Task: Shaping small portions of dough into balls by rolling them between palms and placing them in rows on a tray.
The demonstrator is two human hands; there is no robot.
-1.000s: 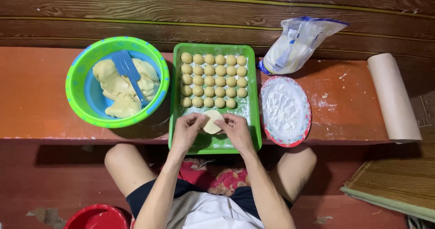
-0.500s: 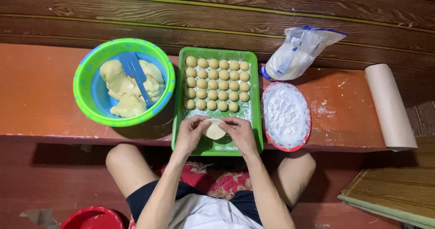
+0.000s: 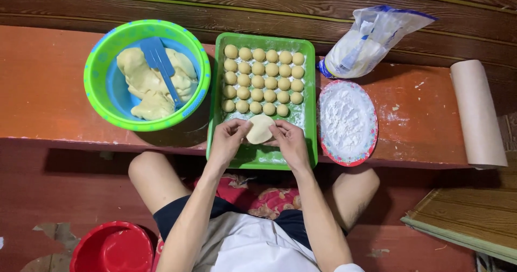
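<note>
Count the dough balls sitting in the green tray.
29 dough balls: four rows of six, a nearer row of five, in the far half of the green tray. The left hand and right hand hold a flattened piece, possibly hiding more.

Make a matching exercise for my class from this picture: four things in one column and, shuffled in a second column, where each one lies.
Things:
1. flat round piece of pale dough
2. blue plastic spatula
3. small yellow dough balls
4. white flour

Places:
A. in rows on the green rectangular tray
B. on the round plate with a red patterned rim
C. between the left hand and right hand
D. in the green and blue round bowl

Pairs: 1-C, 2-D, 3-A, 4-B
</note>
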